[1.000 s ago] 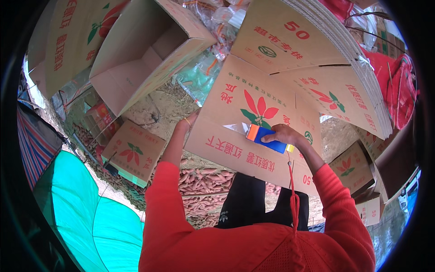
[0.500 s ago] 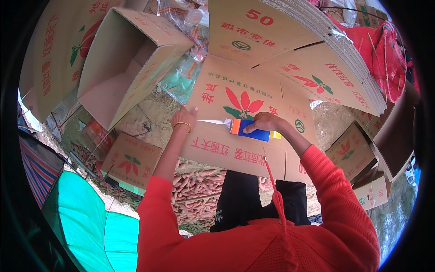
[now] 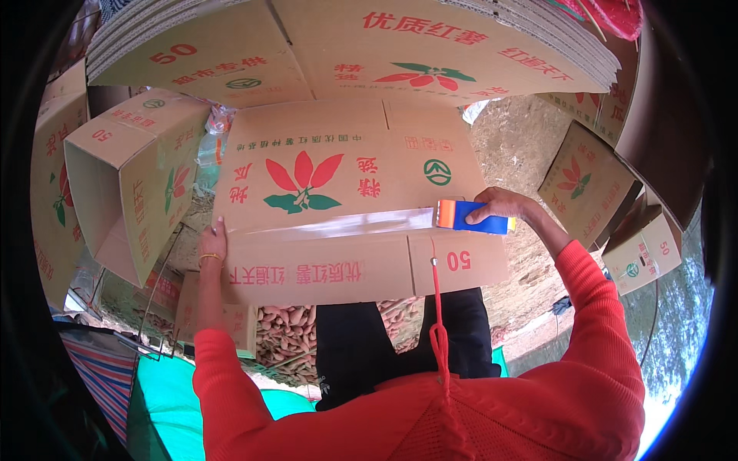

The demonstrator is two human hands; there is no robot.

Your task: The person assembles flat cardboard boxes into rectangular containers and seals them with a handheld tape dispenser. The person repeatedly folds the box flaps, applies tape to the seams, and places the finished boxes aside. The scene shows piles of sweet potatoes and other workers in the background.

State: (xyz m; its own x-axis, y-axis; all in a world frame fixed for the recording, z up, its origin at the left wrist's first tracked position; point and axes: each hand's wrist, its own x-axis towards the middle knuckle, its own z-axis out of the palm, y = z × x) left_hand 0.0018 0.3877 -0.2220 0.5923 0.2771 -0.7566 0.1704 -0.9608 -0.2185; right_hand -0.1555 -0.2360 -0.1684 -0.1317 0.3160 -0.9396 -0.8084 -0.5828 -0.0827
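A flat cardboard box [image 3: 369, 157], printed in red and green, lies in front of me. My right hand [image 3: 503, 207] is wrapped round a blue tape dispenser [image 3: 475, 217] with an orange front, near the box's right end. From it a strip of clear packing tape [image 3: 346, 223] runs left along the flap seam, shiny and slightly creased. My left hand [image 3: 213, 244] grips the box's left edge at the start of the tape, its thumb on top and the other fingers partly hidden.
Beyond the box leans a thick stack of flattened cartons [image 3: 323, 46]. An opened carton [image 3: 138, 169] stands at the left, and more cartons [image 3: 584, 173] sit at the right. Sweet potatoes [image 3: 286, 338] lie on the ground near my legs, beside a green sheet [image 3: 173, 399].
My right hand has drawn the tape dispenser rightward, and the tape strip is now much longer. My left hand remains at the box's left edge. The head view has shifted.
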